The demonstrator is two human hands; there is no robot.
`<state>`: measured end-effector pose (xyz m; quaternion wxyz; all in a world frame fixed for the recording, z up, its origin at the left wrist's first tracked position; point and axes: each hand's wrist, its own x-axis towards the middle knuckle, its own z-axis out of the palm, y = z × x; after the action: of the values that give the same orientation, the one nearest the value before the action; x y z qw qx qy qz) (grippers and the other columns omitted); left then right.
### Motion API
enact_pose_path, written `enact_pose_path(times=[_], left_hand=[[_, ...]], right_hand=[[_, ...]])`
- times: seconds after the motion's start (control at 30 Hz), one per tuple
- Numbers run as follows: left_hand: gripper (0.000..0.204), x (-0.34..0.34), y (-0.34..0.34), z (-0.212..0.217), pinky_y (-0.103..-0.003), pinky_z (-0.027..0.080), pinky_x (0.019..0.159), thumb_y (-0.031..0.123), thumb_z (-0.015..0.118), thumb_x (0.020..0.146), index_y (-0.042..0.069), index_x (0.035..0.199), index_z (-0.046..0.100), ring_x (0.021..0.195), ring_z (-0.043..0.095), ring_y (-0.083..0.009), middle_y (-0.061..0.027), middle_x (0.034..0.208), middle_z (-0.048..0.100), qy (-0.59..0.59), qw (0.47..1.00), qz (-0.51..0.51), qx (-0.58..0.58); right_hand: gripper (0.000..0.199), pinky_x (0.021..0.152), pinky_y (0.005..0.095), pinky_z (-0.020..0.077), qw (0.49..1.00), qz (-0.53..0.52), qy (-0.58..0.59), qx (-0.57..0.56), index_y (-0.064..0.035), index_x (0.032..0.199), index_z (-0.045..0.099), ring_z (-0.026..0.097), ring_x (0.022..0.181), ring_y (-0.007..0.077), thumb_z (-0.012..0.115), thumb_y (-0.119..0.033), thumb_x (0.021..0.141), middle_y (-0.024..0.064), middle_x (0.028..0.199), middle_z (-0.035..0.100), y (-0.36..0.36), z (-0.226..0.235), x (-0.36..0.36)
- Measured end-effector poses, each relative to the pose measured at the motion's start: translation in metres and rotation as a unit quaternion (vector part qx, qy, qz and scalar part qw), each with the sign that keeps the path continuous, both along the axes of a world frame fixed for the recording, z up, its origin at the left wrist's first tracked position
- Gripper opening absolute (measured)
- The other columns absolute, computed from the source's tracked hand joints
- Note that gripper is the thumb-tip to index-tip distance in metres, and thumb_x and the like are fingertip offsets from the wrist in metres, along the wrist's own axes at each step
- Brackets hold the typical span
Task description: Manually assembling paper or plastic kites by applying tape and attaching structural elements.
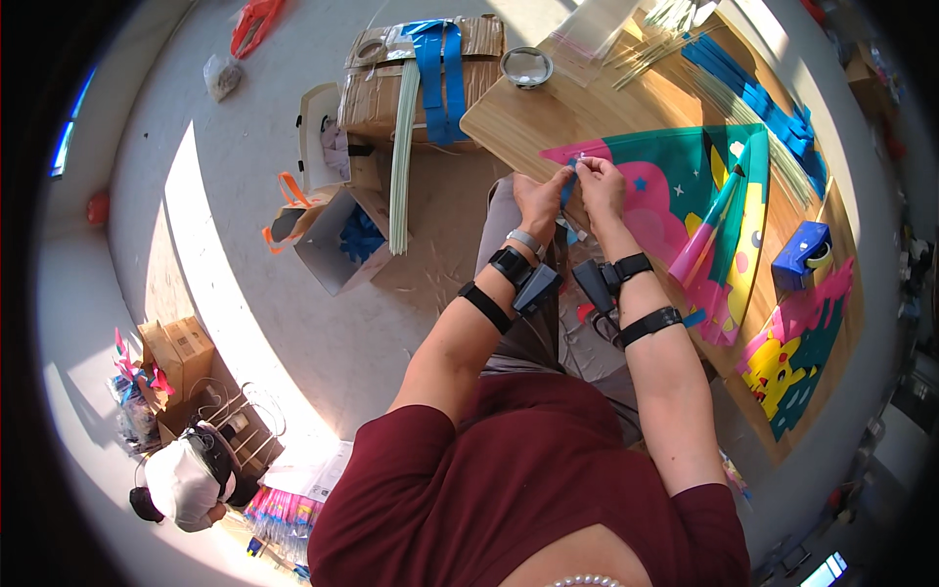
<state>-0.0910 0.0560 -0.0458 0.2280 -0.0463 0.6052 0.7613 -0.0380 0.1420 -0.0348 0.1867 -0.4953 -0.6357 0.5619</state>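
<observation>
My left hand [541, 207] is closed in a pinch at the near left edge of the table, with a short blue strip [567, 190] hanging from its fingertips. Right beside it, my right hand [602, 192] pinches too, its fingertips almost meeting the left ones at a tiny pale or clear bit too small to name. Under and beyond them lies a printed sheet [646, 201] in pink, green and yellow, its pink corner close to my fingers. Across that sheet rests a rolled-up pink and green piece [706, 230]. Black straps with grey devices circle both wrists.
On the wooden table [543, 112] lie blue strips [753, 93], thin pale rods [675, 15], a blue tape dispenser [802, 256] and another printed sheet [794, 357]. A cardboard box [377, 98] with a rod bundle [402, 166] stands left. A person [191, 479] sits at lower left.
</observation>
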Motion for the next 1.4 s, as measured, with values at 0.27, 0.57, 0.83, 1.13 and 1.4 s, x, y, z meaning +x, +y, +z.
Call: enact_pose_path(times=[0.27, 0.57, 0.83, 1.13, 1.4], left_hand=[[0.043, -0.003, -0.001, -0.004, -0.028, 0.054, 0.073, 0.003, 0.085, 0.075, 0.001, 0.109, 0.059, 0.086, 0.067, -0.0159, -0.0079, 0.100, 0.069, -0.008, 1.000, -0.009, -0.010], [0.043, -0.003, -0.002, -0.002, -0.028, 0.055, 0.071, 0.004, 0.086, 0.075, 0.001, 0.109, 0.060, 0.084, 0.067, -0.0156, -0.0068, 0.100, 0.069, -0.020, 1.000, -0.009, -0.005], [0.043, -0.004, -0.002, -0.005, -0.027, 0.054, 0.072, 0.006, 0.086, 0.076, 0.001, 0.110, 0.059, 0.085, 0.066, -0.0143, -0.0064, 0.100, 0.069, 0.000, 1.000, -0.019, -0.004], [0.047, -0.003, -0.004, -0.008, -0.028, 0.053, 0.074, 0.007, 0.086, 0.077, 0.002, 0.114, 0.057, 0.088, 0.065, -0.0146, -0.0067, 0.104, 0.068, -0.009, 1.000, -0.021, 0.005], [0.046, -0.001, -0.003, -0.001, -0.028, 0.052, 0.077, 0.011, 0.086, 0.078, 0.002, 0.113, 0.057, 0.090, 0.064, -0.0138, -0.0065, 0.103, 0.068, 0.001, 1.000, -0.026, -0.014]], right_hand=[[0.015, 0.065, 0.0300, 0.0521, 1.000, 0.007, -0.016, 0.010, -0.0036, 0.097, 0.071, 0.067, 0.069, 0.0131, 0.071, -0.015, 0.087, 0.0072, 0.079, 0.073, 0.002, -0.001, 0.000], [0.016, 0.067, 0.0314, 0.0544, 0.998, -0.001, 0.017, 0.066, -0.0035, 0.097, 0.072, 0.070, 0.072, 0.0157, 0.071, -0.014, 0.086, 0.0092, 0.084, 0.074, -0.001, -0.006, 0.000], [0.015, 0.067, 0.0333, 0.0547, 0.995, -0.011, -0.014, 0.101, -0.0046, 0.096, 0.072, 0.070, 0.071, 0.0189, 0.071, -0.015, 0.086, 0.0103, 0.082, 0.074, -0.004, -0.003, -0.003], [0.013, 0.066, 0.0376, 0.0541, 0.988, -0.016, -0.058, 0.139, -0.0069, 0.095, 0.072, 0.070, 0.069, 0.0235, 0.071, -0.016, 0.085, 0.0109, 0.078, 0.072, -0.013, 0.007, -0.005], [0.014, 0.066, 0.0384, 0.0542, 0.986, -0.023, -0.064, 0.149, -0.0069, 0.095, 0.072, 0.069, 0.069, 0.0253, 0.072, -0.016, 0.084, 0.0111, 0.078, 0.072, -0.011, 0.002, -0.004]])
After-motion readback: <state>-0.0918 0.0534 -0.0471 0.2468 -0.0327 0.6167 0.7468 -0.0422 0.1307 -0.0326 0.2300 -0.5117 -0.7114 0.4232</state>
